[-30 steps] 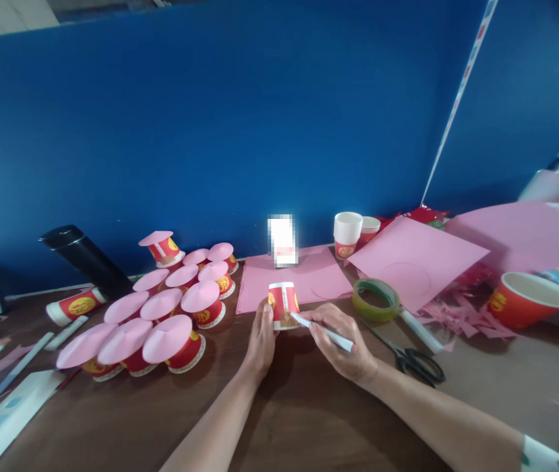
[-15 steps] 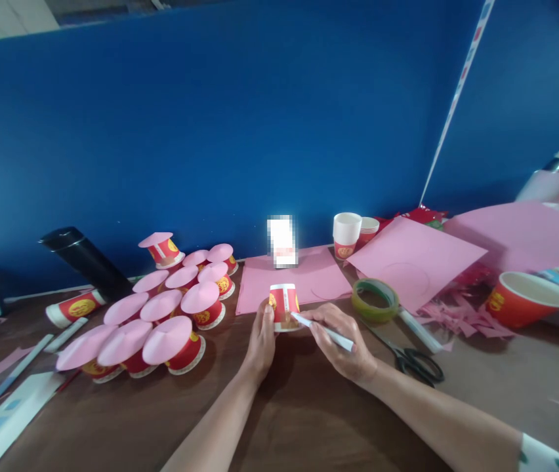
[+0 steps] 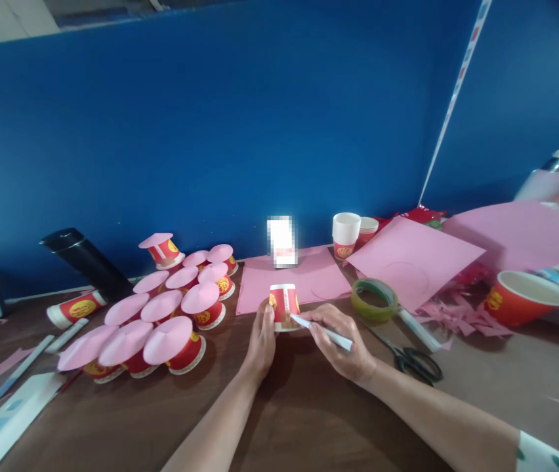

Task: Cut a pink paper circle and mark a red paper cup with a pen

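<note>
My left hand (image 3: 262,337) grips a red paper cup (image 3: 284,305) with gold print by its left side. The cup is upside down, its wide rim lowest. In my right hand (image 3: 341,337) a white pen (image 3: 331,333) is pinched like a writing tool, and its tip meets the cup's lower right front or comes very close to it. Just behind the cup lies a stack of pink paper (image 3: 254,282). To the left, several upturned red cups with pink cone tops (image 3: 168,337) stand in rows.
Right of my hands are a roll of tape (image 3: 374,300), black-handled scissors (image 3: 417,364), a white marker (image 3: 418,330), pink paper scraps (image 3: 466,314) and a large red cup (image 3: 525,298). A black flask (image 3: 87,262) and a power strip (image 3: 4,419) are at left. A blue wall (image 3: 260,118) rises behind.
The pen tip has shifted very slightly to the left on the cup. The cup and my left hand stay in place.
</note>
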### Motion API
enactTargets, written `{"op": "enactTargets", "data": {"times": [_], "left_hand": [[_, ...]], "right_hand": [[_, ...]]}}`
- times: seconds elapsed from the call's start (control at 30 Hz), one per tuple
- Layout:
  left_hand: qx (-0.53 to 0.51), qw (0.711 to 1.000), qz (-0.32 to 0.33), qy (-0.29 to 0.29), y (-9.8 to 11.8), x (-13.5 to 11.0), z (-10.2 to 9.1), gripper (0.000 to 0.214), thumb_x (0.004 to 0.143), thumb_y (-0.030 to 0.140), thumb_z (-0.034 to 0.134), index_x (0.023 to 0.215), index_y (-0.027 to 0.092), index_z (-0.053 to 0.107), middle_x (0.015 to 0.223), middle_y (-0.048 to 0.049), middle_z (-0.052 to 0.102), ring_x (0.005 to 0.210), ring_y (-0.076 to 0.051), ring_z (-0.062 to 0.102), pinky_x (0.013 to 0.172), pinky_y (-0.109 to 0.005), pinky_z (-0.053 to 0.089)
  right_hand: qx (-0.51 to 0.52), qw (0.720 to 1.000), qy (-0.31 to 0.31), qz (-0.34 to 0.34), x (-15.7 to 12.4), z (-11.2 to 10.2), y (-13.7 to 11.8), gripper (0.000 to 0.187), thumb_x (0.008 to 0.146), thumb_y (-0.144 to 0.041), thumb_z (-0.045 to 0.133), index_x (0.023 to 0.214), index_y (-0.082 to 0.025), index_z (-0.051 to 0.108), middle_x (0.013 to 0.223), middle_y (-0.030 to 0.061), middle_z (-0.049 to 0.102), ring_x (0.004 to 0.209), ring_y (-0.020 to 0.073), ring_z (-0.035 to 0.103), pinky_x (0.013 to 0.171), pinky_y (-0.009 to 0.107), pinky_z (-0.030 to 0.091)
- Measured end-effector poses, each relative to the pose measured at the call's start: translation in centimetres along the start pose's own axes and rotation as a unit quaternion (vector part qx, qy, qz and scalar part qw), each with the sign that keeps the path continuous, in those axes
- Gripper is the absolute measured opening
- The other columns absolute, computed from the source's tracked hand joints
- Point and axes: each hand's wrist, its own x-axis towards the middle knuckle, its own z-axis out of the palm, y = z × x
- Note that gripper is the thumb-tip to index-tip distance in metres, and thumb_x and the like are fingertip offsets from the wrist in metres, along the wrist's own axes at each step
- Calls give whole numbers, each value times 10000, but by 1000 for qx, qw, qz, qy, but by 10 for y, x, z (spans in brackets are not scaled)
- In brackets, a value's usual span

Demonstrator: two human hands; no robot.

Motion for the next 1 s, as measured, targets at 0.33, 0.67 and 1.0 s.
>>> {"op": "enactTargets", "data": {"times": [0.33,0.67,1.0], "left_hand": [[6,1000,0,8,4,-1,0,432,858,473,375,1137,179,522,1156,-99,579,1079,-210,530,908,-320,412],[-44,999,-23,-4,5,-1,2,473,844,496,390,1175,172,483,1148,-119,573,997,-229,571,794,-324,477],[-26,999,-43,7,4,-1,2,477,833,522,388,1152,182,487,1181,-115,558,1025,-228,559,781,-309,479]], "right_hand": [[1,1000,9,5,1,-1,-1,187,839,-188,499,938,-213,655,780,44,659,721,172,584,701,312,471],[-8,1000,-2,4,1,-1,0,203,848,-194,491,962,-215,657,764,43,657,704,166,578,694,303,467],[-7,1000,-1,-9,0,-1,2,188,841,-189,490,934,-214,651,749,38,654,691,164,577,682,305,466]]}}
